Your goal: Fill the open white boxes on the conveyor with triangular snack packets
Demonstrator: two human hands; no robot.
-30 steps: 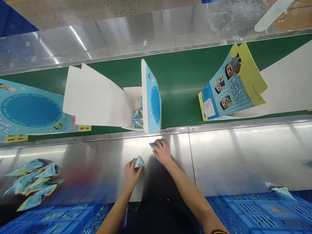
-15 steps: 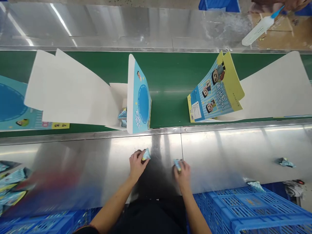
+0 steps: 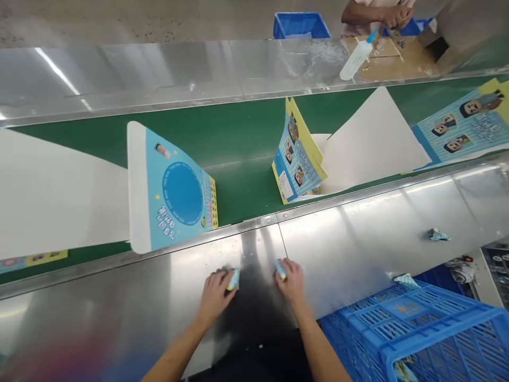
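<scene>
- Resting on the steel table [image 3: 358, 239], the left hand [image 3: 214, 292] is closed around a small blue packet [image 3: 234, 279], which sticks out past the fingertips.
- The right hand [image 3: 292, 281] grips a second small packet [image 3: 280, 269] the same way, its fingers wrapped about it; the two hands lie near each other, apart, at the near edge of the table.
- Beyond the table runs a green conveyor belt [image 3: 238, 132]; on it, ahead and left of the hands, stands an opened blue printed carton [image 3: 175, 196] with a white flap spread out to the left.
- Further right on the belt stands another carton [image 3: 298, 154], blue and yellow, also open.
- Two loose packets lie on the table well to the right [image 3: 437, 234], [image 3: 403, 279].
- A blue plastic crate [image 3: 417, 334] sits below the right hand.
- Across the belt, another person's hands [image 3: 393, 13] hold a white squeeze bottle [image 3: 357, 55].
</scene>
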